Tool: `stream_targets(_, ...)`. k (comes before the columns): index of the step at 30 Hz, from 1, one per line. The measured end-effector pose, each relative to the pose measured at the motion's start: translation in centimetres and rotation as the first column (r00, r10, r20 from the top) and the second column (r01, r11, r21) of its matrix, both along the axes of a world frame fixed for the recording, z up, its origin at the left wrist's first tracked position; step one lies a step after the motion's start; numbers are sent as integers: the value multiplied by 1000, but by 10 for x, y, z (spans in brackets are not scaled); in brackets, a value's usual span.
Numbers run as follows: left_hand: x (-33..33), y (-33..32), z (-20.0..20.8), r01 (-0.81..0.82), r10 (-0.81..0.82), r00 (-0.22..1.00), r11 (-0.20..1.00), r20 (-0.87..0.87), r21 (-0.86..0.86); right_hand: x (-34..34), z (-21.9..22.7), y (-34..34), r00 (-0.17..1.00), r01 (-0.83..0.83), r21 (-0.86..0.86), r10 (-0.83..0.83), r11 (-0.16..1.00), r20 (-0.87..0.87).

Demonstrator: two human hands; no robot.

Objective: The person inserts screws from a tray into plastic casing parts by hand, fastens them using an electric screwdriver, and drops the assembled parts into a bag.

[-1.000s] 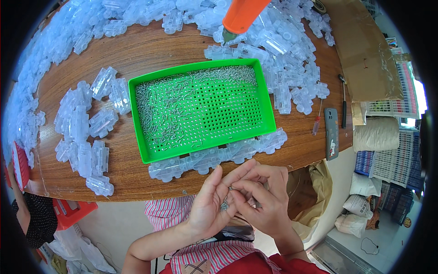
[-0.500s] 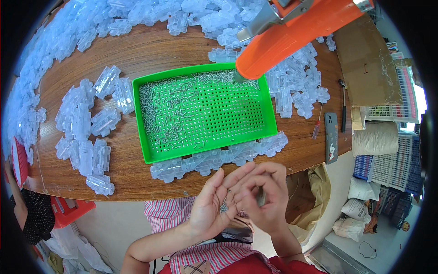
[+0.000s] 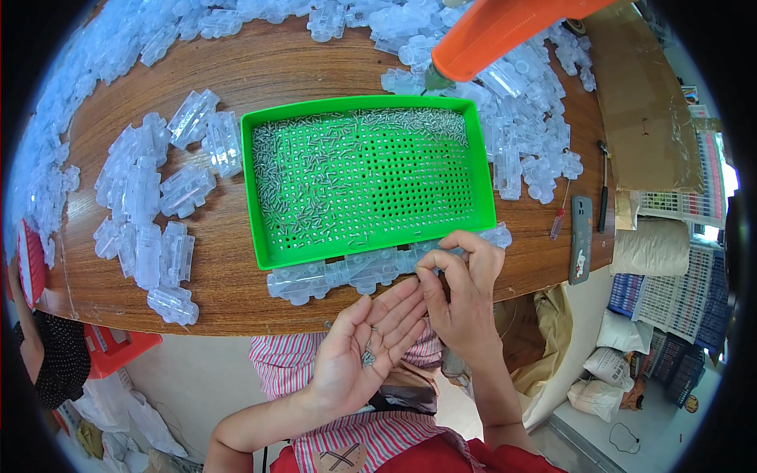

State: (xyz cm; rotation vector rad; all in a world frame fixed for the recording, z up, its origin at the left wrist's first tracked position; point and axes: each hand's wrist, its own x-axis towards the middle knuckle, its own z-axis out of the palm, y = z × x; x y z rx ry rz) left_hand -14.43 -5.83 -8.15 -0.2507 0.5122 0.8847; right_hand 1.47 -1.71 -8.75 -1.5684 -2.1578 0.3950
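Note:
My left hand [image 3: 359, 351] is held palm up over the table's near edge, fingers stretched out. In its palm lies a small group of silver screws [image 3: 367, 357]. Close to its fingertips is my right hand [image 3: 465, 299], thumb and forefinger pinched together; whatever is between them is too small to make out. Beyond both hands sits a green perforated tray [image 3: 251, 189], with loose screws heaped at its left and far sides and many set in its holes. A row of clear plastic housings [image 3: 371, 270] lies along the tray's near side, partly covered by my right hand.
An orange power screwdriver [image 3: 505, 35] hangs over the tray's far right corner. More clear housings [image 3: 142, 189] lie left, far and right. A phone [image 3: 580, 236], a red-handled screwdriver [image 3: 557, 224] and a black-handled tool [image 3: 603, 205] are at right. Another person's arm [image 3: 30, 331] shows at far left.
My right hand has moved up and away from over my left palm, its fingers now pinched near the tray. The view has shifted slightly, and the orange power screwdriver appears higher.

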Motion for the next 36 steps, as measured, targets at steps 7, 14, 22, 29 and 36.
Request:
stream_targets(7, -3, 1, 0, -4, 4, 1000, 1000, 24, -11, -1, -4, -1, 997, 35, 86, -29, 996, -78)
stream_targets(14, -3, 4, 1, 8, -11, 995, 1000, 103, 27, 4, 13, -15, 961, 118, -14, -117, 993, -251)
stream_targets(22, 1, 6, -2, 66, -91, 975, 989, 201, 129, -9, 37, -30, 991, -108, -18, 106, 994, -83)
stream_targets(29, 2, 3, 1, 107, -119, 981, 991, 156, 83, -16, 34, -33, 988, -148, -8, 148, 989, -49)
stream_targets(36, -6, -1, -2, 97, -105, 986, 993, 127, 65, -5, 22, -25, 972, -93, -114, 66, 989, -224)
